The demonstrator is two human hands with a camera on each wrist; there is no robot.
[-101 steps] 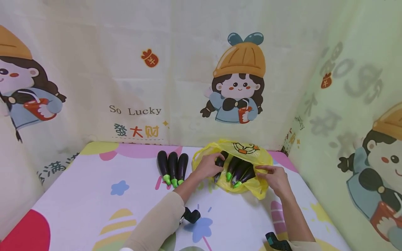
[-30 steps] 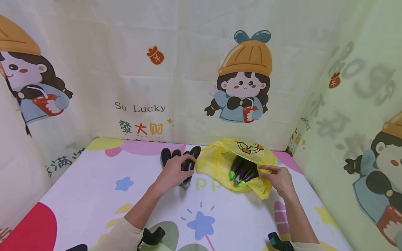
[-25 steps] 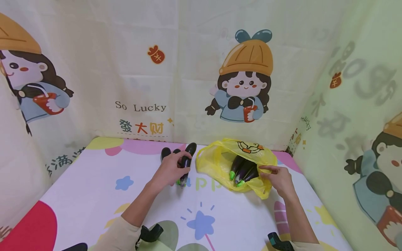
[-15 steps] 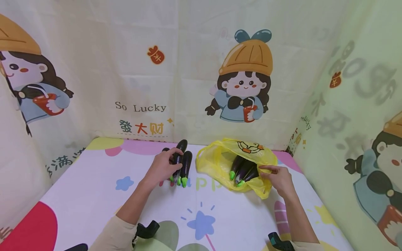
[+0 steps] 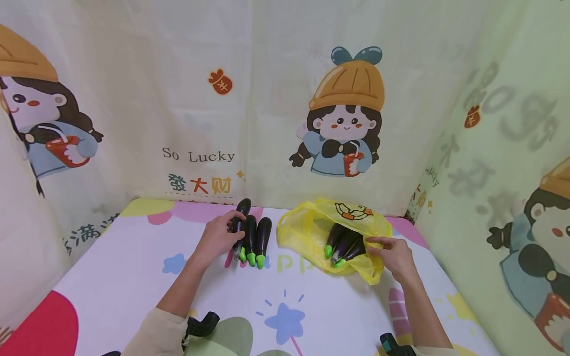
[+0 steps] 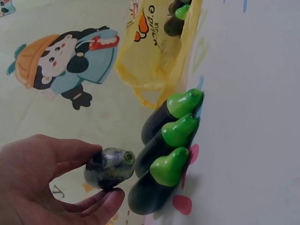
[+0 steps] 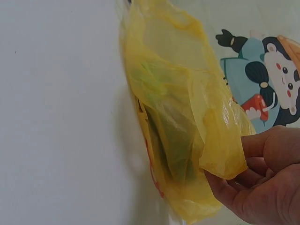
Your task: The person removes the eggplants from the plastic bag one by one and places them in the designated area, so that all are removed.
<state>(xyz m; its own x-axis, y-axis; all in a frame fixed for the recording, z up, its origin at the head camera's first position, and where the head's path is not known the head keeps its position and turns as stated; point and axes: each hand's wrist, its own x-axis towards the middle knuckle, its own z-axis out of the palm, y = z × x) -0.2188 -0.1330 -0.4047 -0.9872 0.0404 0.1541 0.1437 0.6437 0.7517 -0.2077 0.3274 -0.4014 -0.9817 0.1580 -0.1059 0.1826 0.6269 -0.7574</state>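
My left hand (image 5: 219,236) pinches a dark eggplant (image 6: 110,168) between thumb and fingers; its end facing the left wrist camera is greyish, unlike the bright green caps nearby. In the left wrist view it hovers just beside a row of three eggplants (image 6: 169,167) on the table. At the right, a yellow plastic bag (image 5: 303,232) lies with its mouth toward me, and several eggplants (image 5: 345,243) show inside. My right hand (image 7: 269,173) pinches the bag's edge between thumb and fingers. Through the film in the right wrist view, the eggplants appear only dimly.
A printed cloth covers the table (image 5: 329,316). Patterned curtains hang at the back (image 5: 267,123) and on both sides, close to the table's far edge. A black wrist device (image 5: 202,325) sits at the left sleeve.
The left hand took an eggplant out of the bag and carried it left, past the row on the table, to the row's left side. The right hand keeps hold of the bag's edge.
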